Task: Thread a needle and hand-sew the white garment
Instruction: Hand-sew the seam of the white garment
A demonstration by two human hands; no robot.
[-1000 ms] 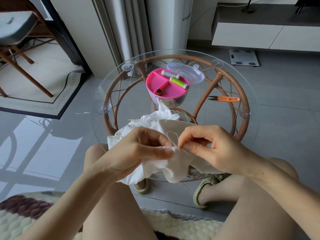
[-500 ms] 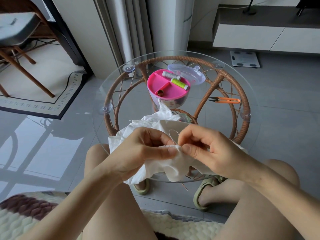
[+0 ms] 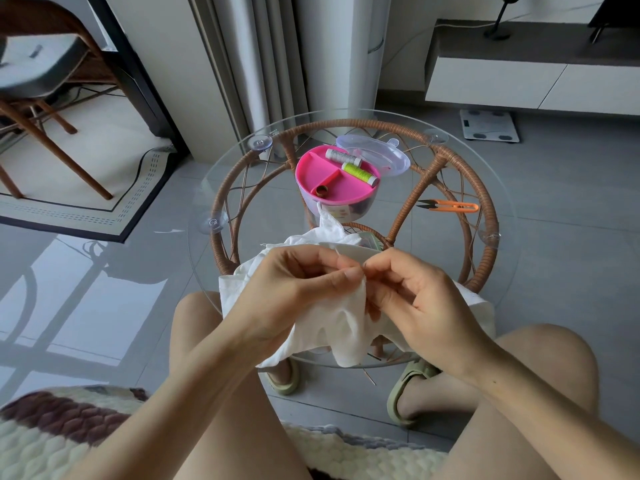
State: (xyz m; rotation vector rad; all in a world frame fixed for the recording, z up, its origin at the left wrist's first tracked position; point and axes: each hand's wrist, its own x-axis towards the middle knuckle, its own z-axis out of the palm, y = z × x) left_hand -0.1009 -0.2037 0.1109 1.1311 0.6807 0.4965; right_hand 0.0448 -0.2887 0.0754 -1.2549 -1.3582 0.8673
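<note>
The white garment (image 3: 341, 327) lies bunched on the near edge of the round glass table (image 3: 498, 188) and hangs over my lap. My left hand (image 3: 294, 292) grips a fold of it, thumb pressed on top. My right hand (image 3: 415, 299) pinches at the same fold, fingertips against my left thumb; the needle itself is too small to make out. A short bit of white thread (image 3: 337, 252) shows just above the fingertips.
A pink sewing box (image 3: 334, 178) holds a grey spool (image 3: 341, 156) and a lime spool (image 3: 360, 173), its clear lid (image 3: 377, 157) behind it. Orange thread snips (image 3: 450, 206) lie on the right of the glass. A wooden chair (image 3: 45, 84) stands far left.
The thread loop that stood above the fabric has been drawn down and is gone. My right hand's fingertips have closed in against my left thumb.
</note>
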